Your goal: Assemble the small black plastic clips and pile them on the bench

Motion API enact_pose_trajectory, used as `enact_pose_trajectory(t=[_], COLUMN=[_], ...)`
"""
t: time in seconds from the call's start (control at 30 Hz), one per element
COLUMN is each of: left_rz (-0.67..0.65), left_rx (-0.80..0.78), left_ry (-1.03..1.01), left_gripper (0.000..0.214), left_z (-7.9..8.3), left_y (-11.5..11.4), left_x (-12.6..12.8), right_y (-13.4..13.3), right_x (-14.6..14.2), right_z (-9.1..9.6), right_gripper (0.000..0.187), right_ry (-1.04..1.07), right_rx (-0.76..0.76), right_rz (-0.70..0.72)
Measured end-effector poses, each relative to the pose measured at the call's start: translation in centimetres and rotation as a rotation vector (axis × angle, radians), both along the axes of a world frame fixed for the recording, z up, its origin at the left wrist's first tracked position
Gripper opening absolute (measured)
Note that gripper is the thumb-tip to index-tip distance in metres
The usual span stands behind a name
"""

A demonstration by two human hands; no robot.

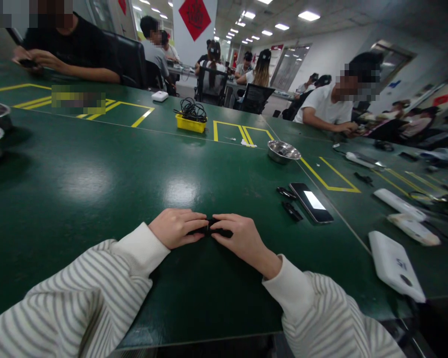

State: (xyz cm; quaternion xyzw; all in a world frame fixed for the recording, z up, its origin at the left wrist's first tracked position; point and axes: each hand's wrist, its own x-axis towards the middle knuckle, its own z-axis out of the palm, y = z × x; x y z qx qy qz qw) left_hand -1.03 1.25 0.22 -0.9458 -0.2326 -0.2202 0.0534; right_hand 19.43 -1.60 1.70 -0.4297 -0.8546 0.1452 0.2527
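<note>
Both my hands meet at the middle of the dark green table (pixel 97 199), just in front of me. My left hand (pixel 177 227) and my right hand (pixel 239 237) are closed around a small black part (pixel 211 227) held between their fingertips. Most of the part is hidden by my fingers, so I cannot make out what it is. Striped sleeves cover both my forearms.
A black phone (pixel 311 202) and two small black pieces (pixel 289 201) lie to the right. Farther off stand a metal bowl (pixel 282 150) and a yellow tray of cables (pixel 190 122). White devices (pixel 395 266) lie at the right. Other people sit round the table.
</note>
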Motion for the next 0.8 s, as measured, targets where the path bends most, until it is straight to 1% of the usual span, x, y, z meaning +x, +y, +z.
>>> enact_pose_trajectory(t=[0.1,0.2,0.3,0.43,0.53,0.63,0.7,0.8], left_rz=[0.001,0.024,0.063,0.115,0.202,0.321,0.391,0.498], left_rx=[0.033,0.067,0.104,0.126,0.1,0.03,-0.004,-0.006], left_ry=[-0.008,-0.008,-0.011,-0.032,-0.015,0.055,0.079,0.048], left_gripper=[0.024,0.025,0.026,0.027,0.027,0.028,0.03,0.033], left_z=[0.0,0.0,-0.1,-0.4,-0.4,-0.1,0.0,-0.1], left_y=[0.2,0.4,0.5,0.6,0.4,-0.1,-0.5,-0.8], left_x=[-0.7,-1.9,-3.7,-7.1,-10.0,-12.6,-14.0,-15.4], right_y=[0.4,1.0,1.6,2.3,2.9,3.5,4.0,4.3], right_x=[-0.8,-2.5,-5.0,-8.9,-11.8,-14.7,-16.5,-18.3], right_z=[-0.3,-0.9,-1.6,-2.1,-2.3,-2.5,-2.6,-2.5], right_gripper=[0.014,0.012,0.011,0.013,0.014,0.015,0.017,0.017], right_ry=[0.041,0.102,0.14,0.148,0.13,0.101,0.077,0.057], right_rx=[0.002,-0.006,0.012,0.037,0.035,0.045,0.07,0.104], right_rz=[-0.013,-0.059,-0.102,-0.075,-0.042,-0.029,-0.025,0.006])
